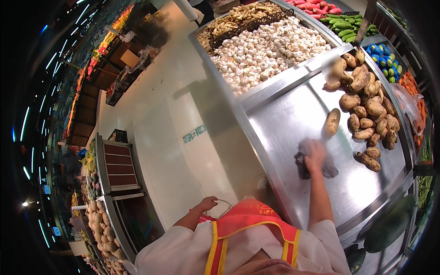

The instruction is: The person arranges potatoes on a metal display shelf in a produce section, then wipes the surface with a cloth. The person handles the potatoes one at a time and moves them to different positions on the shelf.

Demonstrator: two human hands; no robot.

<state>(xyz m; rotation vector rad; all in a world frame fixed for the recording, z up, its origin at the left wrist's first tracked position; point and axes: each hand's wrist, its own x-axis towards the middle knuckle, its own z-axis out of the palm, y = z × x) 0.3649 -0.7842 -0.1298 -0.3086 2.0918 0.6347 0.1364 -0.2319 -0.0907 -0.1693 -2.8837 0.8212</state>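
My right hand (315, 154) presses a dark, crumpled cloth (302, 161) against the bare floor of a stainless steel display tray (275, 127). Hand and cloth are slightly blurred. Just beyond the fingertips lies a single pale brown root vegetable (332, 122). A heap of similar dark-blotched root vegetables (374, 106) covers the tray's right side. Low at my left side, my left hand (208, 203) is closed around a thin wire handle (225, 202). Part of a red object (206, 218) shows beneath that hand; my body and apron hide whatever else is there.
Beyond the tray, garlic bulbs (264, 51) and ginger (247, 15) fill another steel bin. Carrots (409, 84) and a clear plastic bag (410, 103) are along the right. Dark green gourds (390, 223) lie near my right elbow. Across the tiled aisle (172, 137) stand more produce stands (120, 161).
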